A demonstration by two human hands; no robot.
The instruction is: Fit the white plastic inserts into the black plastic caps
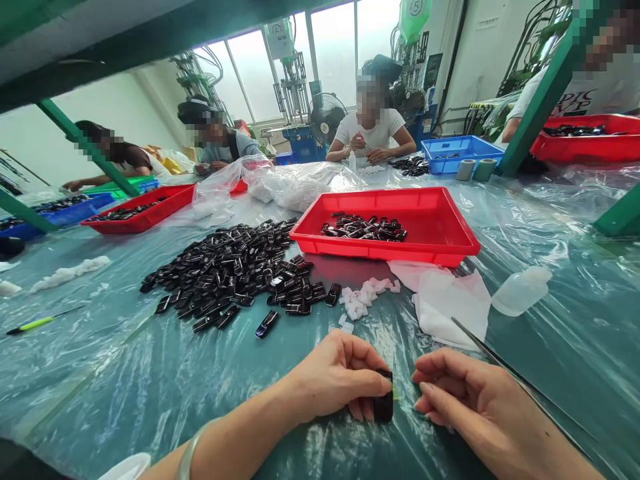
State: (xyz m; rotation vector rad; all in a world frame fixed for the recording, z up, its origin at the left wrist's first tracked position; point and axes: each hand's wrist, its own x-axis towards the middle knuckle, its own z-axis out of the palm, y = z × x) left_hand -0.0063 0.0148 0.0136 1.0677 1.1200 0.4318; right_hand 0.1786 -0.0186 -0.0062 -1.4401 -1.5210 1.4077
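My left hand [340, 380] is closed on a small glossy black plastic piece [383, 400], held upright between thumb and fingers. A bit of yellow-green shows at its right edge. Just to the right, my right hand [460, 393] has its thumb and fingertips drawn together, apart from the piece. Whatever is pinched there, if anything, is too small to make out. A thin, dark, pointed metal tool like tweezers [493, 358] runs along behind this hand; whether it is held or lying is unclear. Beyond my hands lies a large pile of similar black pieces [235, 267].
A red tray [385, 252] with black pieces stands behind. Nearer are white scraps [363, 299], a white cloth [450, 303] and a translucent bottle [521, 291]. A yellow-green handled tool [43, 322] lies left. Green frame posts [545, 93] cross the view; several people sit opposite.
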